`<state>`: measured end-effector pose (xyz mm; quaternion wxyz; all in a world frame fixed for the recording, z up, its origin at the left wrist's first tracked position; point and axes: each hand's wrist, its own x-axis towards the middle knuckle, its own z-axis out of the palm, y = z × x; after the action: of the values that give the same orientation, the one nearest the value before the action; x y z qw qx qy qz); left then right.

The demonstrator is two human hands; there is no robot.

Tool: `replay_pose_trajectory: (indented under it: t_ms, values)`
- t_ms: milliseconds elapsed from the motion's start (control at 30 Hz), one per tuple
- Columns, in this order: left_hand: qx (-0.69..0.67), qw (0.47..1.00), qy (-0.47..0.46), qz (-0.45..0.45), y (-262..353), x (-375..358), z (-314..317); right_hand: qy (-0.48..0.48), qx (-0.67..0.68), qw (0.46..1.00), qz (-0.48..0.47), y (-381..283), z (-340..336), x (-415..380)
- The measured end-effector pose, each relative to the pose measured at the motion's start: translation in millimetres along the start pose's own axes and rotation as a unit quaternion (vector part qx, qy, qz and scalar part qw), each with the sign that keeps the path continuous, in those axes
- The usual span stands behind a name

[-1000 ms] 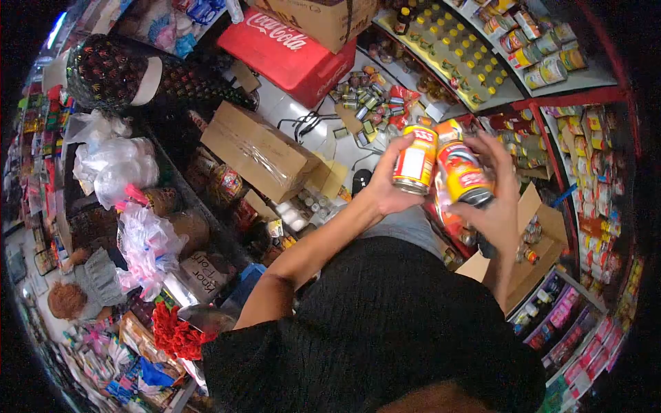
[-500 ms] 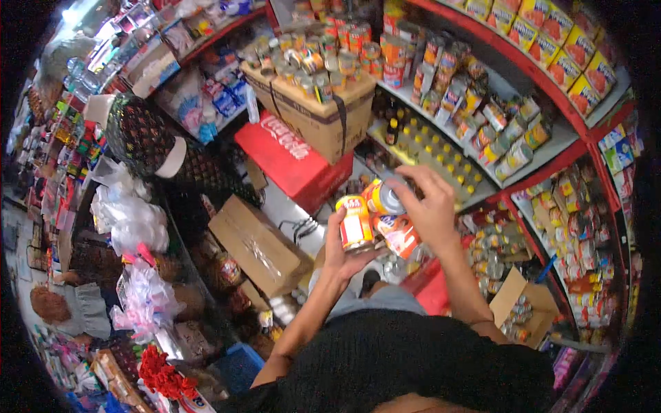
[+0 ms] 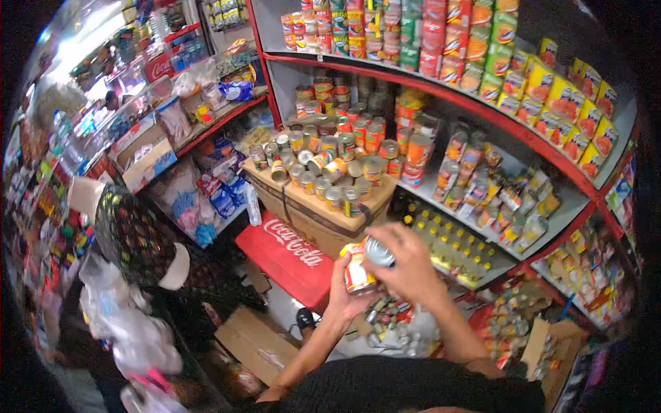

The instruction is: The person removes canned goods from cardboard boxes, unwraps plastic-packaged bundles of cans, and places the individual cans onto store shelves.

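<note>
My left hand (image 3: 340, 297) is wrapped round a food can (image 3: 358, 272) with a yellow, orange and white label. My right hand (image 3: 411, 270) grips a second can (image 3: 379, 252), its bare metal end turned up, right against the first. Both hands are close together in front of my body. The lower part of the cans is hidden behind my fingers. Beyond my hands, several small cans (image 3: 321, 164) stand and lie on top of a brown carton (image 3: 289, 206).
A red Coca-Cola box (image 3: 286, 260) sits below the carton. Stocked red-edged shelves (image 3: 441, 89) curve round the right side, with yellow-capped bottles (image 3: 447, 241) low down. An opened cardboard box (image 3: 258, 344) and loose cans (image 3: 392, 320) lie near the floor. Plastic bags (image 3: 131, 316) hang at left.
My view has tilted up, bringing the upper shelves into sight. The third, orange-and-white can between my hands no longer shows. Both hands remain together on the cans.
</note>
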<state>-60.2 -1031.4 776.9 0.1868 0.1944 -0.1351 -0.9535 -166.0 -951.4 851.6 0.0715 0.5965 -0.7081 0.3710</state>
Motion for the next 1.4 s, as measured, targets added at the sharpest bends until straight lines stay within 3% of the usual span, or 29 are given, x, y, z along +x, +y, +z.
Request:
replay_pose_trajectory:
  t_ms: [33, 133, 200, 267, 300, 367, 500, 567, 667, 767, 933, 1000, 1033, 1067, 1167, 1400]
  values:
    - [-0.002, 0.997, -0.062, -0.050, 28.3, 10.6, -19.9, 0.003, 0.013, 1.000, 0.013, 0.7, 13.5, 19.9]
    - [0.018, 0.998, -0.043, -0.041, 107.0, 25.5, -39.5, -0.019, 0.124, 0.990, 0.059, -0.5, 36.4, 88.7]
    - [0.037, 0.998, -0.036, -0.048, 160.9, 23.2, -22.5, -0.032, 0.154, 0.988, -0.001, 5.8, 50.0, 127.2]
    - [0.063, 0.994, -0.079, -0.051, 208.1, 29.4, -16.0, -0.061, 0.296, 0.952, 0.035, 5.8, 59.2, 157.4]
    - [0.080, 0.991, -0.101, -0.040, 225.2, 27.9, -3.2, -0.074, 0.315, 0.946, 0.007, 12.6, 63.5, 168.8]
    - [0.085, 0.988, -0.115, -0.052, 251.6, 39.5, -12.6, -0.080, 0.407, 0.909, 0.047, -0.5, 65.6, 186.4]
    - [0.103, 0.989, -0.099, -0.048, 280.1, 38.6, -5.9, -0.070, 0.428, 0.899, 0.063, -4.7, 79.5, 211.5]
    - [0.096, 0.985, -0.119, -0.073, 287.4, 45.7, -27.3, -0.080, 0.403, 0.911, 0.031, -5.8, 86.5, 217.7]
    - [0.069, 0.988, -0.089, -0.103, 289.9, 38.9, -23.9, -0.061, 0.394, 0.915, 0.064, -26.1, 105.1, 219.3]
    - [0.102, 0.980, -0.124, -0.120, 284.8, 43.0, -38.6, -0.045, 0.372, 0.925, 0.065, -36.4, 126.4, 220.3]
    - [0.095, 0.974, -0.049, -0.197, 276.5, 39.6, -31.4, 0.009, 0.299, 0.938, 0.174, -41.3, 143.0, 211.7]
    - [0.097, 0.974, -0.050, -0.199, 270.0, 46.0, -29.7, 0.032, 0.266, 0.941, 0.204, -40.2, 137.7, 206.7]
    - [0.094, 0.973, -0.057, -0.201, 267.6, 48.1, -25.3, 0.044, 0.168, 0.973, 0.150, -34.2, 135.6, 203.2]
    - [0.091, 0.973, -0.066, -0.201, 266.0, 50.6, -20.1, 0.053, 0.146, 0.976, 0.154, -33.9, 131.6, 200.6]
    - [0.102, 0.975, -0.077, -0.185, 254.9, 66.4, -21.7, 0.033, 0.043, 0.978, 0.199, -45.9, 112.8, 199.3]
    - [0.090, 0.982, -0.090, -0.143, 232.3, 81.9, 5.5, 0.038, -0.018, 0.968, 0.248, -34.6, 90.3, 192.4]
